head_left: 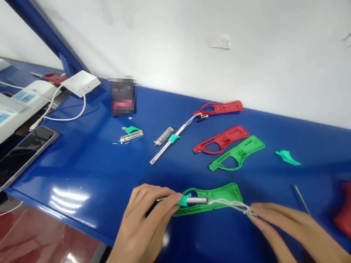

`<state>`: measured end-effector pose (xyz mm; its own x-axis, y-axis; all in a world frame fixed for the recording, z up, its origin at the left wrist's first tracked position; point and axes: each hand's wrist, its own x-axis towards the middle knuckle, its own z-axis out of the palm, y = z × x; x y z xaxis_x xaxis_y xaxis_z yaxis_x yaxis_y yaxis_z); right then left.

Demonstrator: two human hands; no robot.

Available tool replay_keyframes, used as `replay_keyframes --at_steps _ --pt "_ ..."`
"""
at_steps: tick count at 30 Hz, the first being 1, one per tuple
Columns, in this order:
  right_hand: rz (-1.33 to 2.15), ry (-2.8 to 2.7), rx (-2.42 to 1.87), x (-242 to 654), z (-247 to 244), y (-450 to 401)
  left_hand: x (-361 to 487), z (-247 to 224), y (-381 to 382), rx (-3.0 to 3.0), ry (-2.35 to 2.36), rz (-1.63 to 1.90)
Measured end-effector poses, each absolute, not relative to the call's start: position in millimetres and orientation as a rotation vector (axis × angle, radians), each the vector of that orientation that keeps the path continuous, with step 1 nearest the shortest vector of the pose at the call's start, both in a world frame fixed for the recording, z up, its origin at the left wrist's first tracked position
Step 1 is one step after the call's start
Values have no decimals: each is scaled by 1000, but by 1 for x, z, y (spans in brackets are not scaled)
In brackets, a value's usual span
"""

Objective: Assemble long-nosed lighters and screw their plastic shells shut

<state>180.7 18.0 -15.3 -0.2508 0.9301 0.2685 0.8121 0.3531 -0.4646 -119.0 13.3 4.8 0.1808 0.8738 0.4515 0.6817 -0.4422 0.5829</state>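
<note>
Near the front edge of the blue table, my left hand (pixel 153 214) is closed on a silver metal tube (pixel 197 201) with a teal clip (pixel 184 200) around it. White wires (pixel 229 203) run from the tube's right end to my right hand (pixel 289 227), whose fingertips pinch them. Beneath the tube and wires lies a green half-shell (pixel 233 191), partly covered. Behind it are another green half-shell (pixel 243 153) and a red one (pixel 223 140). A second metal tube (pixel 166 149) with a teal clip and white wires lies farther back.
Two clear cartridges (pixel 132 136) (pixel 164 136), a teal piece (pixel 288 157) and another red half-shell (pixel 229 107) lie on the blue table (pixel 94 174). A phone (pixel 22 157) and power strips (pixel 24 105) are left. A thin rod (pixel 302 199) and red object (pixel 350 210) sit right.
</note>
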Motion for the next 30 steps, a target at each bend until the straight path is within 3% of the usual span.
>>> replay_keyframes --at_steps 21,30 --pt "263 -2302 -1306 186 -14 13 -126 1 8 2187 1397 986" --pt "306 -2075 -1518 179 -20 6 -125 2 8 2256 1408 968"
